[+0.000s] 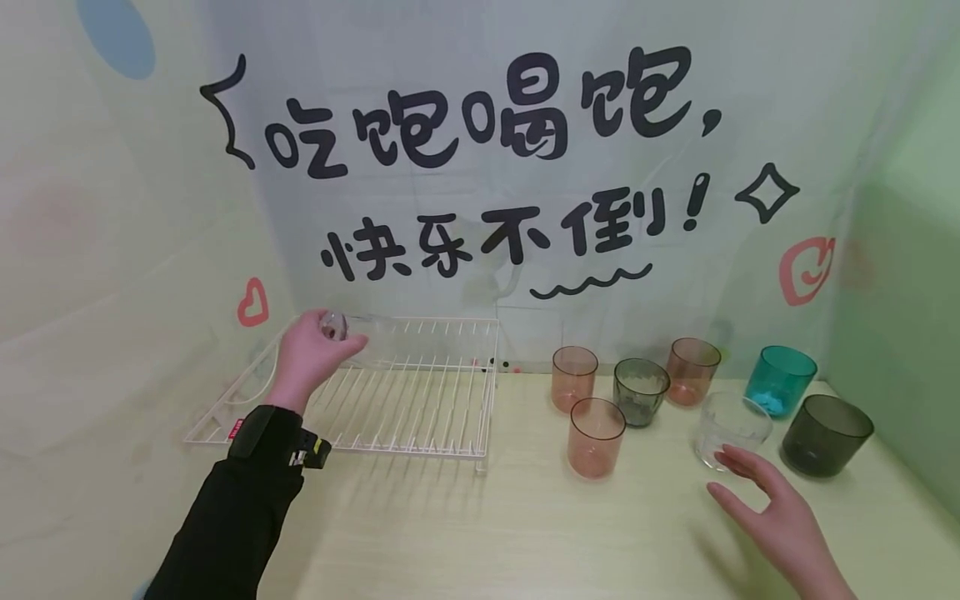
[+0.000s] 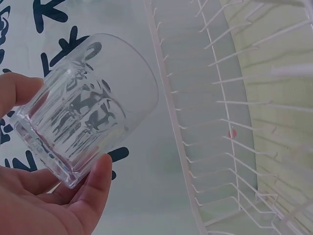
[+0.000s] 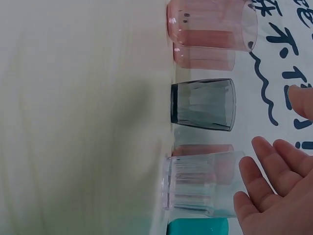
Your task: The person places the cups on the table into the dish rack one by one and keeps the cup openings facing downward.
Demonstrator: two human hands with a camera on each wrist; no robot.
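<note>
My left hand (image 1: 317, 354) grips a clear ribbed glass (image 2: 88, 110) by its base, fingers on one side and thumb on the other. In the left wrist view the glass tilts with its mouth toward the white wire rack (image 1: 420, 454); in the head view the hand is over the rack's back left part. On the right, my right hand (image 1: 780, 517) has its fingers spread, fingertips right at a second clear glass (image 1: 731, 429) standing upright on the table. The right wrist view shows this ribbed glass (image 3: 195, 183) beside the relaxed fingers (image 3: 259, 183).
Three pink glasses (image 1: 596, 442), a grey-green glass (image 1: 639, 396), a teal glass (image 1: 780, 383) and a dark smoky glass (image 1: 825, 437) stand upright around the clear one. A cloth with black lettering (image 1: 517, 237) hangs behind the table (image 1: 555, 533). A green wall (image 1: 907, 333) borders the right side.
</note>
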